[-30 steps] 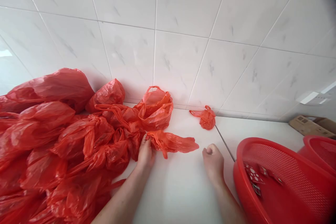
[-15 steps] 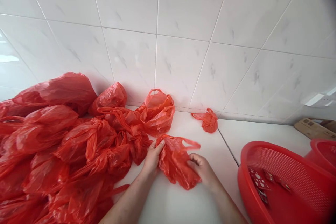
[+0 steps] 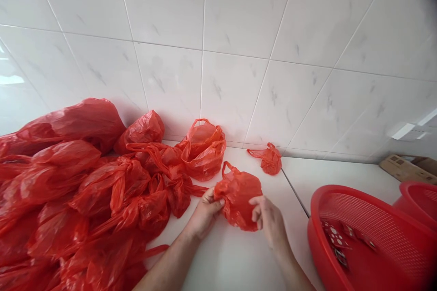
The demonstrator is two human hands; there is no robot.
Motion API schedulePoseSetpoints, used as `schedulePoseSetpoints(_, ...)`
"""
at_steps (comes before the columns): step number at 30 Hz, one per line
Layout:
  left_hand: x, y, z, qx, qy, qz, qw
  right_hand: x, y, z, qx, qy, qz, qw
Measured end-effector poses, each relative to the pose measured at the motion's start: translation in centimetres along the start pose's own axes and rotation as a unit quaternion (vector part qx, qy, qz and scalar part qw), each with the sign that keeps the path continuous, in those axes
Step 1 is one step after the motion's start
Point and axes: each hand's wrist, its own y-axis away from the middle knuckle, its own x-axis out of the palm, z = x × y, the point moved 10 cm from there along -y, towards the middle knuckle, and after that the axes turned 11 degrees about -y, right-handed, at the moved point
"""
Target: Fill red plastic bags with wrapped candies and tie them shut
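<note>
Red bag [image 3: 241, 194] extends rightward from the left hand [image 3: 206, 212]

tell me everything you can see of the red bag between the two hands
The red bag looks like thin, glossy plastic, crumpled and wrinkled, with one loop handle sticking up at its upper left. The left hand's grip holds its left edge; the right hand's grip is at its right edge, its hold unclear. Whether the bag touches the white table below, I cannot tell.
</note>
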Motion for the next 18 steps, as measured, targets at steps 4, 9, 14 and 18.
schedulePoseSetpoints(4, 4.0, 2.0, 1.8, -0.079, -0.040, 0.150, 0.985, 2.7, 0.3, -2.2, 0.092, -0.040, 0.055, 0.993)
schedulePoseSetpoints(9, 3.9, 1.6, 2.1, -0.069, -0.007, 0.118, 0.991, 4.4, 1.3, -2.3, 0.117, -0.093, 0.101, 0.984)
schedulePoseSetpoints(14, 0.7, 0.0, 1.7, -0.029, 0.004, -0.001, 1.000, 2.9, 0.2, -2.7, 0.069, -0.093, 0.054, 0.992)
schedulePoseSetpoints(18, -4.0, -0.7, 0.8, -0.002, 0.082, -0.137, 0.987, -3.0, -1.6, -4.1, 0.075, -0.199, -0.099, 0.972)
